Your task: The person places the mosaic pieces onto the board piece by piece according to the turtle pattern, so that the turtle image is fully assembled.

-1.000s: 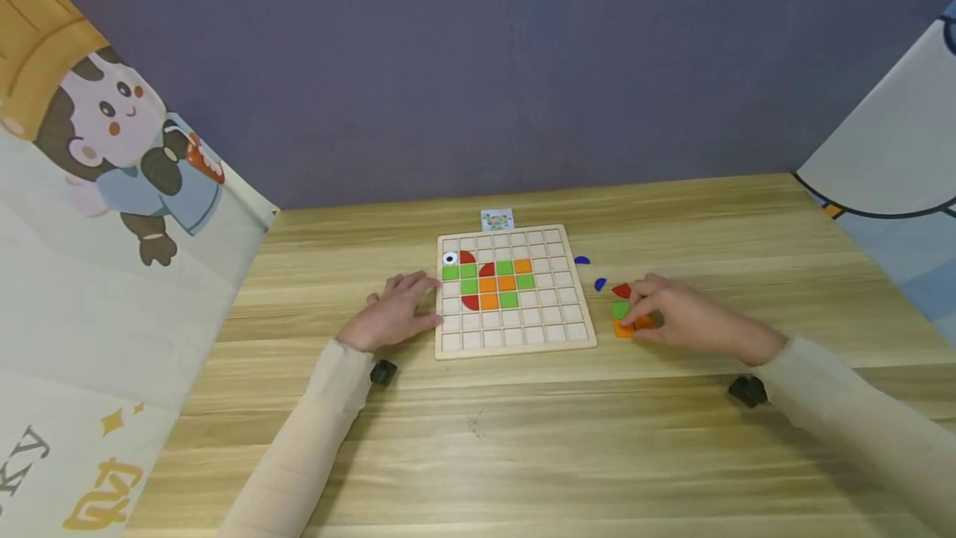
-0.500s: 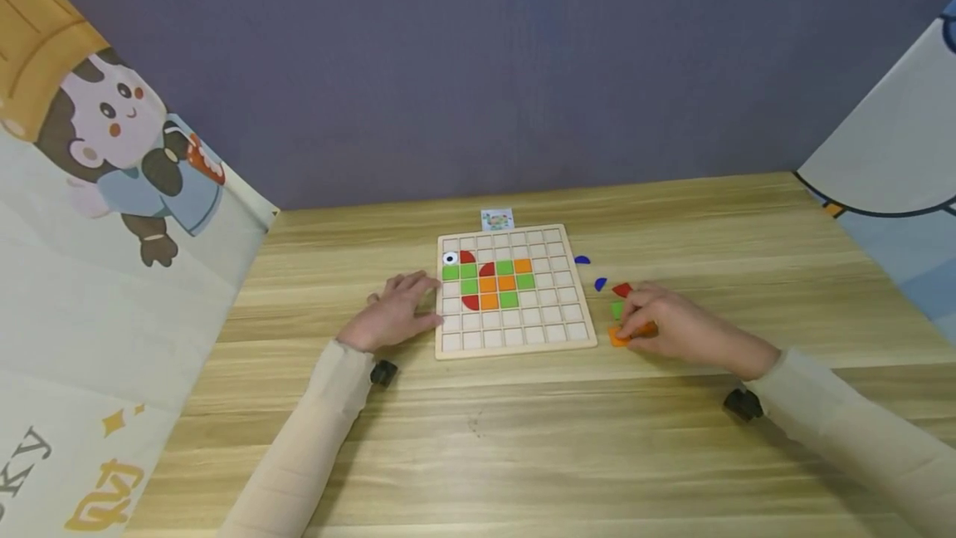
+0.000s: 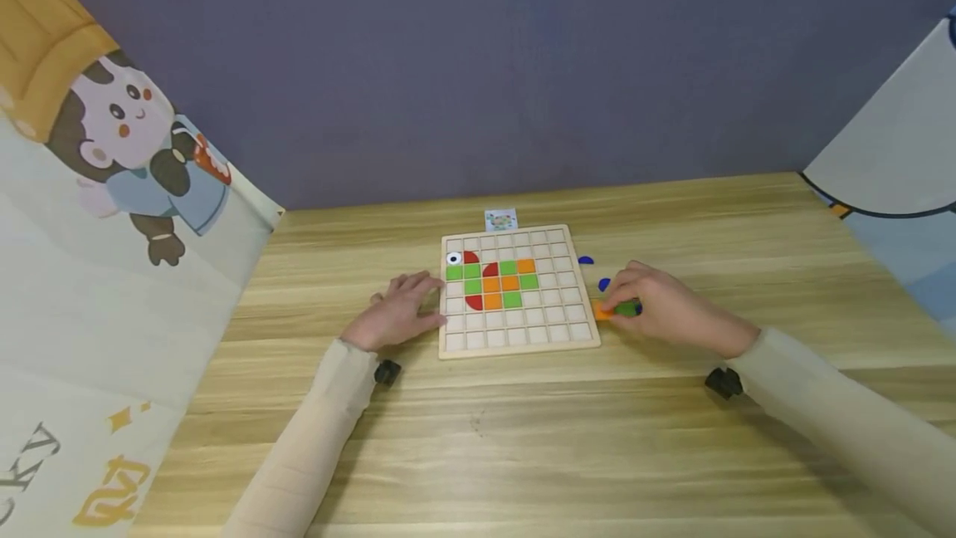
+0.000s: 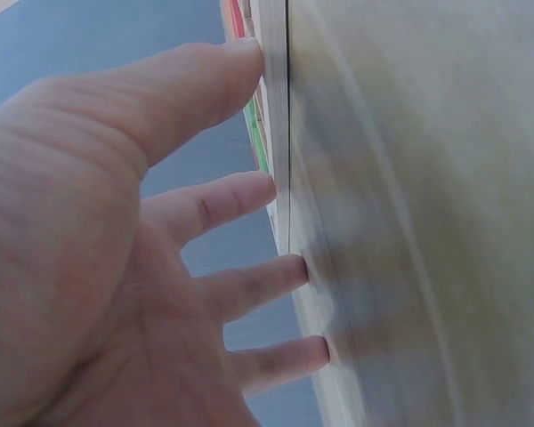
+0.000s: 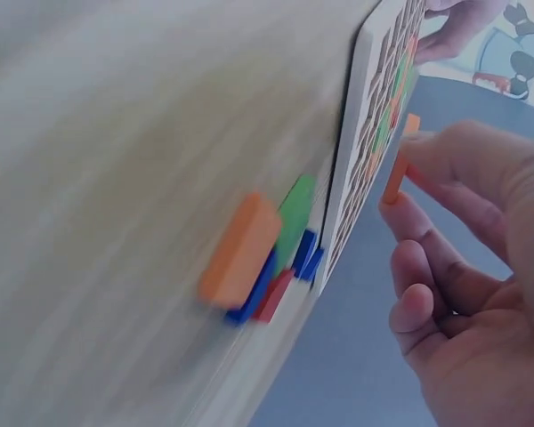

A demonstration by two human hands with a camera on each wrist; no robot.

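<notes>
A square wooden grid board [image 3: 523, 350] lies on the table, bearing green, orange and red tiles and a white round eye piece [image 3: 453, 259]. My left hand [image 3: 394, 311] rests along the board's left edge, fingers spread; in the left wrist view thumb and index fingertips are right at the rim [image 4: 276, 116]. Just right of the board, my right hand [image 3: 668, 305] pinches an orange square tile [image 5: 400, 165] between thumb and finger, raised off the table. Below it on the table, the right wrist view shows another orange tile [image 5: 240, 249] beside a green one [image 5: 294, 213].
A small picture card [image 3: 501, 220] lies behind the board. Two blue half-round pieces [image 3: 586, 260] sit right of it. A red piece [image 5: 274, 295] and another blue piece [image 5: 254, 294] lie near the loose tiles. A dark blue-grey panel [image 3: 523, 73] stands at the table's back.
My right hand has picked up an orange tile from the loose pieces and carried it left and away from me toward the board's right edge. The left hand stays at the board.
</notes>
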